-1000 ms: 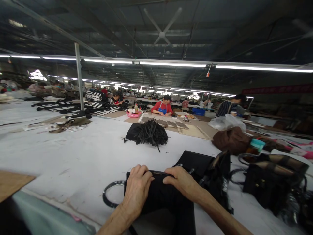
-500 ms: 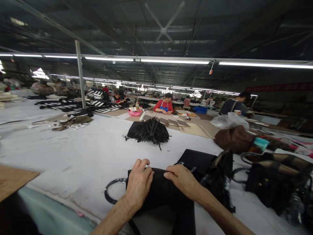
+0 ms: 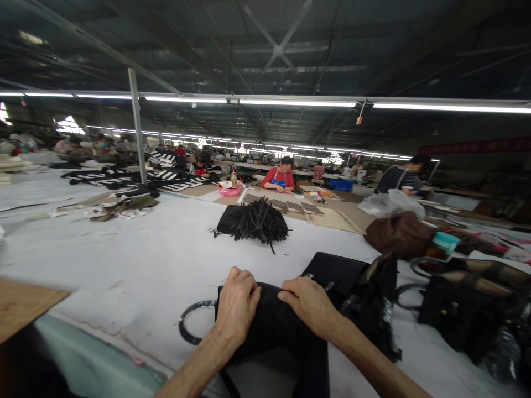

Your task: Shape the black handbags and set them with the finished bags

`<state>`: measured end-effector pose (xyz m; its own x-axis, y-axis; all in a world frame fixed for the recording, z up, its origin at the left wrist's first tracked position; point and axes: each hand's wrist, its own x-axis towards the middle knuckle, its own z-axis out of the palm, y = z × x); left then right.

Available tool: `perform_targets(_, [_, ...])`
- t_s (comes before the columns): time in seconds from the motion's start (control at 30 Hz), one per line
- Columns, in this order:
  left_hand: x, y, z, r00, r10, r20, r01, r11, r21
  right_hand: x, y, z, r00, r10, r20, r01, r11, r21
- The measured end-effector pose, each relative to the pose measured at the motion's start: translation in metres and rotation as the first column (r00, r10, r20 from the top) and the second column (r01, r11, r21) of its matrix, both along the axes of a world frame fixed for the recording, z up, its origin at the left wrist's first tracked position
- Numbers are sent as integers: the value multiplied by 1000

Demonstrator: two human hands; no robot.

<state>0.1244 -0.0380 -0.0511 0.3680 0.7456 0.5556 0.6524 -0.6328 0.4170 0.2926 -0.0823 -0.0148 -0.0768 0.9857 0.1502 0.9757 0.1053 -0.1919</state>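
Observation:
A black handbag (image 3: 271, 318) lies in front of me on the white table. My left hand (image 3: 237, 301) pinches its upper edge on the left, fingers curled over the rim. On the right, my right hand (image 3: 309, 303) grips the same edge between thumb and fingers. A short stretch of black edge shows between the two hands. From the bag's left side a round handle (image 3: 191, 323) in clear wrap rests on the table. Close by my right hand are another black bag (image 3: 338, 273) lying flat and one standing beside it.
Ahead on the white table (image 3: 136, 254) sits a pile of black strips (image 3: 261, 221). More black handbags (image 3: 464, 304) stand at the right, near a brown bundle (image 3: 398, 235) and a teal-lidded jar (image 3: 443, 243). A co-worker in red (image 3: 279, 179) works across the table.
My left fingers have closed down onto the bag's edge, where the index finger was raised before. My right hand keeps its grip in nearly the same place.

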Motion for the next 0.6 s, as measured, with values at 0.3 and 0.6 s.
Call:
perform_targets(0.3, [1, 0, 2, 1000, -9, -18, 9, 1000, -8, 4, 0, -1, 999, 2, -36, -3, 1000, -23])
perform_targets(0.6, [8, -2, -4, 999, -3, -40, 4, 1000, 8, -24, 3, 18, 971, -125, 204, 138, 989, -54])
